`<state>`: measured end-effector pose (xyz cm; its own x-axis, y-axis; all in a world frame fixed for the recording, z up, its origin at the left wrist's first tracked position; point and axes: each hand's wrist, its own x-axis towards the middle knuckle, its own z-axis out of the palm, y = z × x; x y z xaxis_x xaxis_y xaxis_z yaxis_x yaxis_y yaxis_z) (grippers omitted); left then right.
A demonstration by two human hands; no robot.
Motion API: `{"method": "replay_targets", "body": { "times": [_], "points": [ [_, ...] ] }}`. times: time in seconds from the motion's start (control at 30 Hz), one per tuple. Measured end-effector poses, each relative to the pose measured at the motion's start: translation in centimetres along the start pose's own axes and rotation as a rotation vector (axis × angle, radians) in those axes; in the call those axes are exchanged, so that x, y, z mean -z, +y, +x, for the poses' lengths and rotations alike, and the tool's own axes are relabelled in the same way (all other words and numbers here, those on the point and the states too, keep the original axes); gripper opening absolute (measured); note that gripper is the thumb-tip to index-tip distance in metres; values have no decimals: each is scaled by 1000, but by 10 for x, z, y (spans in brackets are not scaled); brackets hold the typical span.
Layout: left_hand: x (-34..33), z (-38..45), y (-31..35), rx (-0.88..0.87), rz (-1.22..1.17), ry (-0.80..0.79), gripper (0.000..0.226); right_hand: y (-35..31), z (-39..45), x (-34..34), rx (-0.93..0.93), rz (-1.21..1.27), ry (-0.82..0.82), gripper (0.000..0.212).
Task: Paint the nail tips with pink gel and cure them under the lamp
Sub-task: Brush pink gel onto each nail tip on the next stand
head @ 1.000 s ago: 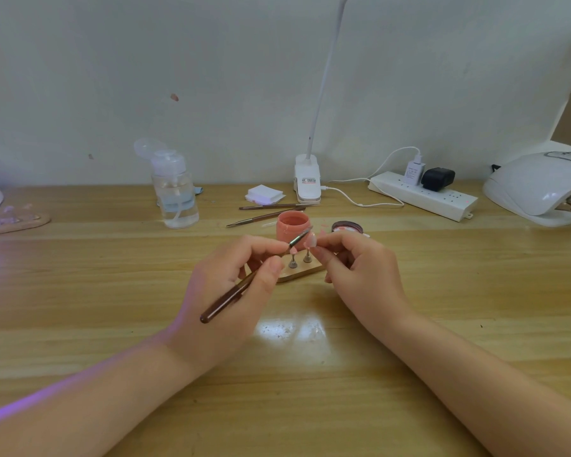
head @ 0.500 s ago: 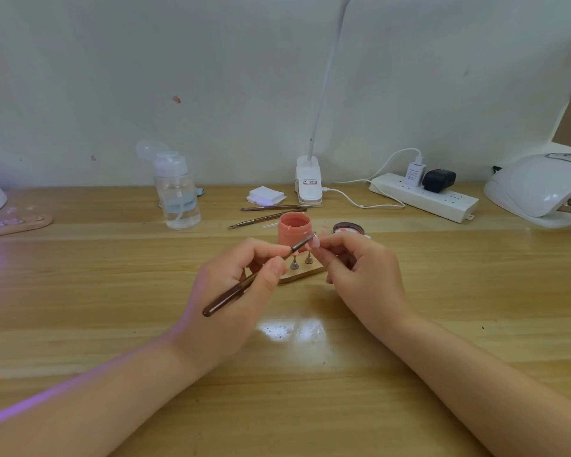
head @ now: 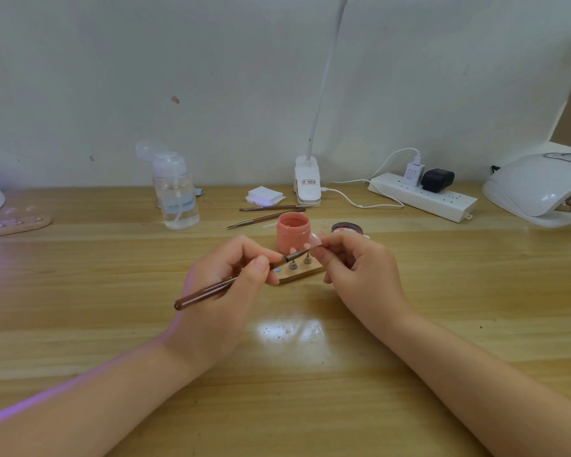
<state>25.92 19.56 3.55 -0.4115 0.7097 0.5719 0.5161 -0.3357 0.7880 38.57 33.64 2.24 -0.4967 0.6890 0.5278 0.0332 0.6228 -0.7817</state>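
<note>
The left hand (head: 225,291) grips a brown brush (head: 211,291) pen-style, its bristles touching a pale nail tip (head: 314,240) pinched between the right hand's (head: 360,272) fingertips — both just in front of the open pink jar (head: 293,233). The wooden stand (head: 302,273) lies below the brush; the white curing lamp (head: 538,189) sits far right of the jar.
</note>
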Motion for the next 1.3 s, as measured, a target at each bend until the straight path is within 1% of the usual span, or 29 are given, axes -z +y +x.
{"method": "replay_targets", "body": {
  "times": [0.03, 0.13, 0.23, 0.3, 0.37, 0.43, 0.5, 0.6, 0.67, 0.73, 0.8, 0.9, 1.0, 1.07, 1.13, 1.2, 1.3],
  "points": [
    [0, 0, 0, -5, -2, 7, 20, 0, 0, 0, 3, 2, 2, 14],
    [-1, 2, 0, 26, -6, 22, 14, 0, -1, 0, 7, 3, 3, 10],
    [-1, 2, 1, 32, 8, 8, 15, 0, -1, 0, 3, 12, 1, 6],
    [1, 4, 5, 14, -6, 48, 15, 0, -1, 0, 7, 11, 3, 12],
    [3, 12, 8, 53, -7, 108, 18, 0, 0, 0, 8, -8, 6, 19],
    [4, 26, 11, 116, 45, 151, 24, 1, 1, 0, -5, -25, 10, 17],
    [7, 43, 14, 167, 117, 151, 20, 2, 1, -1, -9, -28, 16, 15],
    [6, 72, 18, 167, 224, 137, 20, 4, 1, -2, 20, -63, 17, 8],
    [2, 94, 20, 143, 334, 98, 23, 4, 1, -2, 33, -72, 19, 6],
    [-4, 118, 19, 159, 471, 24, 25, 4, 0, -2, 26, -61, 23, 6],
    [-9, 139, 15, 209, 566, -54, 28, 4, 0, -2, 21, -50, 26, 8],
    [-16, 156, 7, 316, 644, -190, 21, 5, 1, -2, 21, -51, 28, 7],
    [-23, 159, -2, 407, 583, -255, 15, 6, 1, -2, 21, -47, 24, 7],
    [-26, 157, -8, 428, 609, -294, 16, 6, 0, -2, 28, -46, 17, 8],
    [-27, 154, -12, 453, 599, -295, 17, 6, 0, -2, 28, -42, 14, 8],
    [-26, 154, -15, 463, 528, -232, 16, 6, 0, -2, 31, -47, 19, 9],
    [-17, 155, -16, 506, 341, -63, 14, 6, 1, -3, 42, -68, 21, 9]
  ]
}}
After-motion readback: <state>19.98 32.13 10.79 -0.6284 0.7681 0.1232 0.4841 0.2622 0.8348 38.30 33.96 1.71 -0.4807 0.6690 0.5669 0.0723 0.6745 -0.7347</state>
